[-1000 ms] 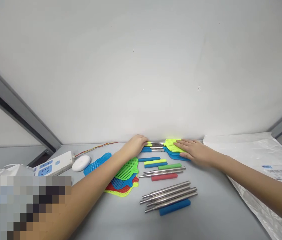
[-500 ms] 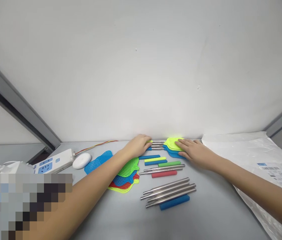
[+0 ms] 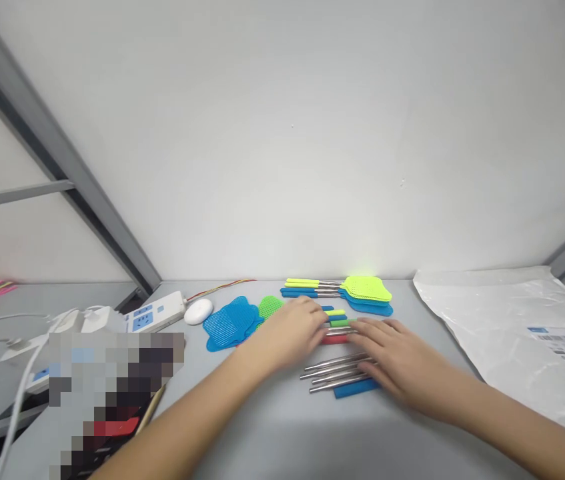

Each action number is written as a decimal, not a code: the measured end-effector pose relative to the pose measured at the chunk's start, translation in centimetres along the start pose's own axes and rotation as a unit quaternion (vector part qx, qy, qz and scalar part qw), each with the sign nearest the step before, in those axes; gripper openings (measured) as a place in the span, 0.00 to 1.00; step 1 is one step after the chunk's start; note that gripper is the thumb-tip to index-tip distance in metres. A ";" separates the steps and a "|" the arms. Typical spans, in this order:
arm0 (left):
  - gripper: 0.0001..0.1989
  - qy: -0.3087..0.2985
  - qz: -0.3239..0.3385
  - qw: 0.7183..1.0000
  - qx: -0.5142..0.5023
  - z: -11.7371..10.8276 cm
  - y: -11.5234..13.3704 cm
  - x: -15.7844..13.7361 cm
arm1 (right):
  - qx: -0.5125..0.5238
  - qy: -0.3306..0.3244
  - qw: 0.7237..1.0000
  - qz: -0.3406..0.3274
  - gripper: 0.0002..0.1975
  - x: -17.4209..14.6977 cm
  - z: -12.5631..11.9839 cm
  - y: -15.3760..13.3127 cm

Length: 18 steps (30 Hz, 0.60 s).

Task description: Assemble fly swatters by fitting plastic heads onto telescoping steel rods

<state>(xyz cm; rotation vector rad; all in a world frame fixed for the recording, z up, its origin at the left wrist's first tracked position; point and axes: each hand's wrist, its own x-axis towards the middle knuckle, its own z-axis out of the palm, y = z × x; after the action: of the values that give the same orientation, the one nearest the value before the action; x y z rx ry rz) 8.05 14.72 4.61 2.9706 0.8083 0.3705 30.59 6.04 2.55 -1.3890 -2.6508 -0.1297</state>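
Note:
My left hand (image 3: 298, 328), slightly blurred, is over the left ends of the parts in the middle, its fingers bent and partly hidden. Stretched and apart, the fingers of my right hand (image 3: 387, 350) reach over the right ends of the parts. Between the hands lie a red handle sleeve (image 3: 335, 339), a green sleeve (image 3: 342, 323) and metal rods (image 3: 339, 331). Nearer me are several more rods (image 3: 332, 373) and a blue sleeve (image 3: 355, 387). Mesh fly swatter heads (image 3: 232, 321), blue and green, lie left of my left hand, partly covered by it.
Fly swatters with yellow heads (image 3: 366, 289) and blue heads are stacked along the wall. A white plastic bag (image 3: 492, 320) covers the table's right side. At the left are a power strip (image 3: 155, 313), a round white device (image 3: 199, 311) and cables.
Both hands have left the stacked fly swatters at the wall and come nearer me, over the loose rods and sleeves. The camera view has shifted left.

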 end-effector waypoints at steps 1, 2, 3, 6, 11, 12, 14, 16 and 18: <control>0.12 0.000 0.000 1.000 0.000 0.2 1.1 -0.7 | 0.009 0.000 1.000 -0.006 0.18 -0.1 0.0 -0.8; 0.11 0.005 -0.004 1.000 0.000 0.4 2.1 -1.3 | 0.015 0.000 1.000 -0.009 0.18 -0.3 0.0 -1.5; 0.11 0.011 -0.011 1.000 0.001 0.6 3.0 -2.1 | 0.018 0.000 1.000 -0.009 0.18 -0.4 0.0 -2.1; 0.10 0.036 -0.045 0.998 -0.007 1.2 4.8 -4.5 | 0.031 -0.010 0.999 -0.002 0.18 -1.1 0.1 -3.7; 0.10 0.103 -0.049 0.993 -0.030 2.1 5.1 -8.3 | 0.059 -0.017 0.998 0.011 0.19 -2.8 0.7 -6.3; 0.10 0.118 -0.045 0.991 -0.038 2.2 5.0 -8.8 | 0.060 -0.008 0.998 0.017 0.19 -3.0 1.0 -6.8; 0.10 0.148 -0.046 0.986 -0.056 2.2 4.6 -9.7 | 0.062 0.014 0.997 0.031 0.19 -3.4 1.7 -7.8; 0.11 0.168 -0.062 0.982 -0.065 2.0 4.4 -10.4 | 0.062 0.045 0.996 0.044 0.18 -3.6 2.6 -8.6; 0.12 0.173 -0.085 0.979 -0.066 1.7 4.3 -11.4 | 0.064 0.082 0.993 0.055 0.17 -3.8 3.3 -9.2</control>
<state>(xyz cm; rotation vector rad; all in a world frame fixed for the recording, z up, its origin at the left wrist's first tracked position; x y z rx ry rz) 1.11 5.29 0.87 2.7247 1.0123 0.9075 24.83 -1.80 -1.39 -1.4128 -2.4000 -0.0574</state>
